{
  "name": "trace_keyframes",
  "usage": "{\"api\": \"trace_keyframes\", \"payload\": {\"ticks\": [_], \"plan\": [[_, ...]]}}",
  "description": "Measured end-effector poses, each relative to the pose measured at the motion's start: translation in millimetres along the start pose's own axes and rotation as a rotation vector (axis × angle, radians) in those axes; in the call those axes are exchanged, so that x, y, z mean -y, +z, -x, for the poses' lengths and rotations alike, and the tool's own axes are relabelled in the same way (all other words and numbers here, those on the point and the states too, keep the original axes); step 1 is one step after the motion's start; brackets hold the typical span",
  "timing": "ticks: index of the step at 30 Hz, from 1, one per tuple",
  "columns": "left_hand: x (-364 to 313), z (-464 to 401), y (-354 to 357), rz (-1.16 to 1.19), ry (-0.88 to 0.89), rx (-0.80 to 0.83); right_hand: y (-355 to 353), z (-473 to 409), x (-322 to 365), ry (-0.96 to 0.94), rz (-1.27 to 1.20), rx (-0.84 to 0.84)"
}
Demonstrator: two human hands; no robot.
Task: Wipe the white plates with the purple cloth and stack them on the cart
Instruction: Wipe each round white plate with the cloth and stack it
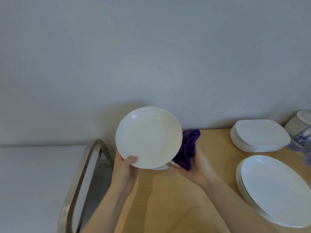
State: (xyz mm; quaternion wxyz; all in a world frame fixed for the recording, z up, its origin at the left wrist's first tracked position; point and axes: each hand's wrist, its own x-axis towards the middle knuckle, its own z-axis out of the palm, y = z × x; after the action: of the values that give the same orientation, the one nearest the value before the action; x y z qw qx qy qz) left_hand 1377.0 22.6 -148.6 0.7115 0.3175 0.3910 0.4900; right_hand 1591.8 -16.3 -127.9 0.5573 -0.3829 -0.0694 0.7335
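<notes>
Gripping its lower rim, the left hand (125,172) holds a round white ceramic plate (149,137) tilted face toward the camera; the bunched purple cloth (187,149) is clutched by the right hand (196,169).

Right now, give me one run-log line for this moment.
left hand: grips round plate | right hand: holds purple cloth at plate's right edge | cart handle: left | stacking: not yet done

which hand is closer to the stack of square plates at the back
Right. The right hand, holding the purple cloth, lies left of the square plates; the left hand, gripping the round plate, is farther left.
</notes>
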Motion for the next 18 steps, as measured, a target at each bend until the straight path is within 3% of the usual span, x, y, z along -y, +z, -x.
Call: {"api": "trace_keyframes", "payload": {"ticks": [9, 18], "plan": [[8.0, -5.2, 25.3, -0.144, -0.079, 0.188, -33.0, 34.1, -8.9, 0.058, 0.023, -0.046], [39.8, -18.2, 78.1, -0.411, -0.243, 0.417, -68.0, 97.3, -16.7, -0.062, -0.138, -0.341]]}}
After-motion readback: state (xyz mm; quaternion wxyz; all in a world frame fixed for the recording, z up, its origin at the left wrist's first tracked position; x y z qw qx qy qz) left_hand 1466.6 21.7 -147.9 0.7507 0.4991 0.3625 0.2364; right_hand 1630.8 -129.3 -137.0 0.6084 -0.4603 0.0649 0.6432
